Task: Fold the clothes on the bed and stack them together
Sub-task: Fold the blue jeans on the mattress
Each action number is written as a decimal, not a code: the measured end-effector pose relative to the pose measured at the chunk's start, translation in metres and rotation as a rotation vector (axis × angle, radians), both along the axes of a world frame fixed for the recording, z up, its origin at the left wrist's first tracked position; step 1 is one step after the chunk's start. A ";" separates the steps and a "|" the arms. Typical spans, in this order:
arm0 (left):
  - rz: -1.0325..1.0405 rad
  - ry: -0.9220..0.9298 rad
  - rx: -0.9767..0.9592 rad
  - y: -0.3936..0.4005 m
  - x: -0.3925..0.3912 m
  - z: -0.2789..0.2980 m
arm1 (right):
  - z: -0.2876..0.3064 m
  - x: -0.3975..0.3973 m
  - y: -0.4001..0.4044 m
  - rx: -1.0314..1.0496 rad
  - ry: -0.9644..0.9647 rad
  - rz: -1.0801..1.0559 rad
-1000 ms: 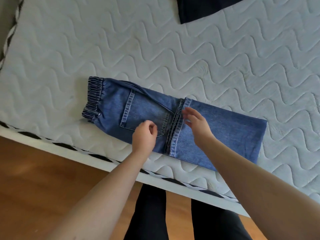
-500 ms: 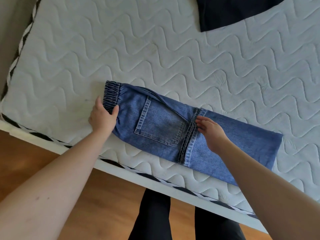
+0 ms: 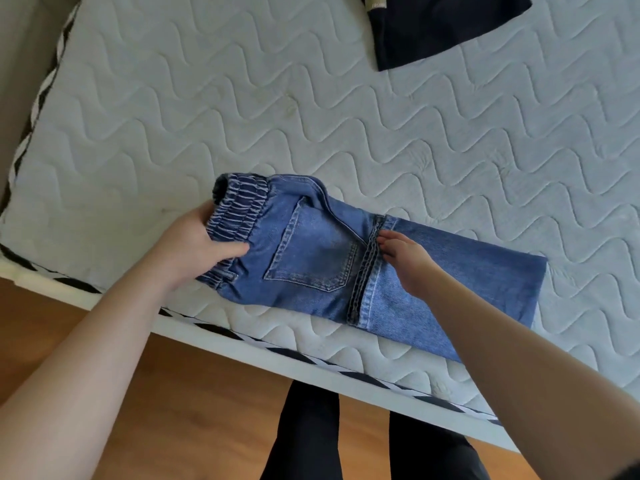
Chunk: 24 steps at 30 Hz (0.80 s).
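We see the jeans (image 3: 346,261) lying folded near the front edge of the mattress (image 3: 242,116). The left hand (image 3: 197,244) grips the elastic waistband (image 3: 239,213) and lifts that end off the mattress. The right hand (image 3: 407,259) lies flat on the jeans, fingers straight, pressing beside the hem (image 3: 367,268). A dark garment (image 3: 433,26) lies well apart, at the far side.
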State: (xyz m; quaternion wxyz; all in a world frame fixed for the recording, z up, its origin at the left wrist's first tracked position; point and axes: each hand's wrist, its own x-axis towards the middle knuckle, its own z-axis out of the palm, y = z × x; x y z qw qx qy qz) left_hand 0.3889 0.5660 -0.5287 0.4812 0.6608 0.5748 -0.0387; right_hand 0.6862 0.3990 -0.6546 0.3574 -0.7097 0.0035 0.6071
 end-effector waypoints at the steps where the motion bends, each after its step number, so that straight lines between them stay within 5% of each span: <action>1: -0.047 -0.021 0.000 -0.009 0.006 0.016 | 0.000 0.001 -0.001 0.009 0.011 -0.004; 13: -0.438 -0.112 0.004 -0.088 0.122 0.091 | 0.012 0.031 -0.050 0.148 0.259 -0.073; 24: -0.607 0.071 0.069 -0.209 0.281 -0.008 | 0.027 0.111 -0.160 0.099 0.130 -0.386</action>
